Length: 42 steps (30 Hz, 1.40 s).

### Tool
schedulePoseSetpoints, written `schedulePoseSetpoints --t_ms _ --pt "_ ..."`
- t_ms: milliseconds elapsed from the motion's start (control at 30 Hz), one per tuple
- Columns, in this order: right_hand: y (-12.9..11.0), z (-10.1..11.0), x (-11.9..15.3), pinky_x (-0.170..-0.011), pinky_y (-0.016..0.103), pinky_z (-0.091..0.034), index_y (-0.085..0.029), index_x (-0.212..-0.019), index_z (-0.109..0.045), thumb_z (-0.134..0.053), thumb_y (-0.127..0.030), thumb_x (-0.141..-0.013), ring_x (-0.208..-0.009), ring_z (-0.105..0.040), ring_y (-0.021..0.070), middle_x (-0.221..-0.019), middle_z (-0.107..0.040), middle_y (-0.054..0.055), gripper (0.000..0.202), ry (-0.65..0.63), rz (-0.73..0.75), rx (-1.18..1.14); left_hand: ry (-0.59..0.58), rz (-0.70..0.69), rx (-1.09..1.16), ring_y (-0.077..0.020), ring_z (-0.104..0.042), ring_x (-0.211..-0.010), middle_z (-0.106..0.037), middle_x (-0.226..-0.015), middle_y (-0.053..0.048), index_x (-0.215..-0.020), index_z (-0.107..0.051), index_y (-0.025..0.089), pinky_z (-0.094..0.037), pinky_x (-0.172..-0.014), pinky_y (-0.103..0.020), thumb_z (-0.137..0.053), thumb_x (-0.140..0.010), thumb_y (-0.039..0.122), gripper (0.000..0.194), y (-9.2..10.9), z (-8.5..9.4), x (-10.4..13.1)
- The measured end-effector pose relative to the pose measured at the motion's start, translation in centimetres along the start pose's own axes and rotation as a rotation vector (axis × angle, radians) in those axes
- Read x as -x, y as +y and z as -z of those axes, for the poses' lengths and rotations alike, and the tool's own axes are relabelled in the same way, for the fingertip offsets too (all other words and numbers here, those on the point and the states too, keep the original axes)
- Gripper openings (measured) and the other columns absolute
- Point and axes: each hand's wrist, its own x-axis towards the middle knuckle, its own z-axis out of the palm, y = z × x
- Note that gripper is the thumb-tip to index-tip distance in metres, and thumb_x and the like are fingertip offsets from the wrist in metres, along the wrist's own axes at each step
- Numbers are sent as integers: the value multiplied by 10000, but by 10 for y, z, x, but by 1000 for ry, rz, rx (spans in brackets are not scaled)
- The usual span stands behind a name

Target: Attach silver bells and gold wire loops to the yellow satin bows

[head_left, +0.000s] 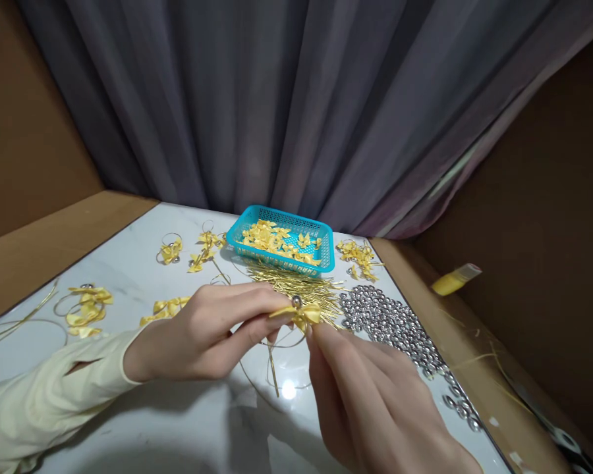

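Observation:
Between my two hands, above the middle of the table, is a yellow ribbon bow (304, 316) with a silver bell (296, 301) at its top. My left hand (217, 329) pinches the bow's left side between thumb and fingers. The right side of the bow is pinched by my right hand (370, 382). Thin gold cord (271, 372) hangs in loops under the bow; where it is fastened is hidden by my fingers. Just behind my hands lies a pile of gold twist ties (301, 286).
A blue basket (329, 253) of yellow bows stands at the back. Many silver bells (400, 326) spread along the right edge. Bow-and-bell pieces lie at the left (86, 309) and back right (358, 257). A yellow tube (454, 280) and scissors (566, 444) lie off to the right.

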Motion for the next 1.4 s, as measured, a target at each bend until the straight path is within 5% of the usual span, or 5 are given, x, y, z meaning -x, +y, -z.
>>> schedulePoseSetpoints --t_ms 200,433,867,1133,1400 --pt "3 2 3 -451 265 -326 -161 -777 -517 -413 -38 -850 -447 -430 111 -534 -505 -24 177 -100 -81 -142 -142 -105 -127 -159 -592 -672 -653 -775 -69 -1079 -598 170 -472 -621 -232 -438 -877 71 276 0 7 -1" --pt "19 22 -1 -391 257 -282 -197 -686 -472 -364 -164 -920 -403 -412 98 -499 -489 -46 260 -437 -141 -307 -308 -218 -292 -172 -592 -689 -655 -764 -77 -1045 -610 156 -462 -637 -229 -390 -879 71 288 -1 11 -3" --pt "21 25 -5 -434 282 -311 -173 -694 -512 -310 -144 -910 -425 -442 121 -568 -556 13 296 -566 -112 -336 -482 -254 -303 -157 -554 -697 -628 -794 -66 -1050 -546 139 -463 -610 -232 -284 -888 24 330 0 16 -4" --pt "21 23 -4 -398 274 -278 -185 -715 -514 -360 -152 -901 -407 -434 118 -516 -514 -15 244 -508 -146 -329 -334 -262 -313 -155 -578 -748 -633 -841 -66 -1084 -504 157 -471 -666 -235 -320 -920 57 266 -4 13 3" --pt "28 34 -1 -410 213 -371 -199 -801 -537 -429 -123 -889 -439 -494 95 -532 -533 -37 158 -370 -220 -357 -181 -142 -215 -124 -542 -659 -577 -754 -37 -1011 -532 118 -437 -599 -197 -378 -933 102 174 -1 9 -5"
